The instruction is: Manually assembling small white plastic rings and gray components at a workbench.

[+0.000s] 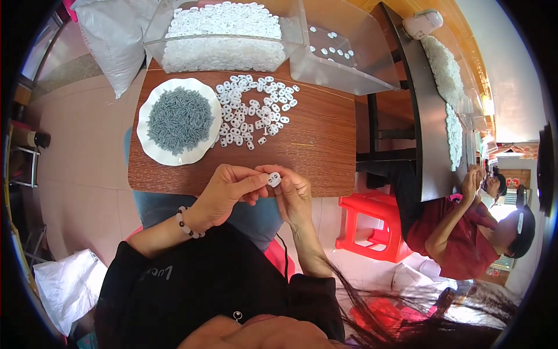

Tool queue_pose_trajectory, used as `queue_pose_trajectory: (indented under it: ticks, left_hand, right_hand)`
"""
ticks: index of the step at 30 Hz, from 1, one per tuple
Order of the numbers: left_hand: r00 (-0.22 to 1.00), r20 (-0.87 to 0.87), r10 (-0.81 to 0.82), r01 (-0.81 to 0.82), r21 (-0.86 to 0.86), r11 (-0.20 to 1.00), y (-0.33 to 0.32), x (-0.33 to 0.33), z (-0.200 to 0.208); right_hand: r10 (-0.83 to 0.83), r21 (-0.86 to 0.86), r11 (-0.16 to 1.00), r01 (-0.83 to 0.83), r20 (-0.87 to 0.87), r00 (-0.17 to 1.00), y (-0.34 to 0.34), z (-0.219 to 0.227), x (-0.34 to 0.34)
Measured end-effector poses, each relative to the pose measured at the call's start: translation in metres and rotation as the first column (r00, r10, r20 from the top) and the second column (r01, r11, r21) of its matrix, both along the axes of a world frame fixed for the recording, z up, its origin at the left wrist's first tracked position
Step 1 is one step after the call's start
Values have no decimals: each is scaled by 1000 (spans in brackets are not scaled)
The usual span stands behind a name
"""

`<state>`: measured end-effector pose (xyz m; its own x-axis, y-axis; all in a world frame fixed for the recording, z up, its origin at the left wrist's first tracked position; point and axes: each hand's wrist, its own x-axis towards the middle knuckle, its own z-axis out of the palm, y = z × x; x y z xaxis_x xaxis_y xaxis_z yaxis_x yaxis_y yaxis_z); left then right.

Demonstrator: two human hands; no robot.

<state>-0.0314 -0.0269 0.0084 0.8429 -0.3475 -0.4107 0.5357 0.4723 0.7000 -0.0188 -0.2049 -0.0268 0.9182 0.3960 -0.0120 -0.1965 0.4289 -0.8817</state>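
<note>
And here's the white two-holed cord lock (pixel 274 179), up over the near edge of the brown table (pixel 322 145)! The right hand (pixel 295 195) pinches it between thumb and forefinger; the left hand (pixel 232 187) closes its fingertips at the left side. Best played with a steady right pinch, holes left uncovered. Beyond, loose white cord locks (pixel 235 113) lie beside a scalloped white plate (pixel 145 139) of grey-blue springs (pixel 180 119).

Small white two-hole cord-lock piece (pixel 274 180): rounded oblong, paired dark holes visible on exposed face. Pinched between fingertips of left hand (pixel 229 191) and right hand (pixel 294 196), raised off the tabletop.
</note>
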Motion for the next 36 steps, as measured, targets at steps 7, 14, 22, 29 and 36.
queue_pose_trajectory:
  ticks: [7,14,22,29,36]
  left_hand:
    - [994,107,26,-34,72,997,1,-2,-1]
    - [999,45,30,-32,54,998,7,-1,0]
    - [999,16,50,-50,61,997,12,-3,-4]
    - [998,-17,65,-64,57,996,16,-3,-5]
    - [996,-81,29,-31,-16,999,17,0,-13]
  right_hand:
    - [8,-17,1000,-9,-24,1000,3,1,0]
    - [20,-52,998,-21,-30,999,5,0,0]
    - [42,-41,998,-45,-58,997,11,-2,-1]
    - [65,-20,998,-67,-83,994,14,-2,0]
    - [65,-87,994,-72,-79,995,12,-5,4]
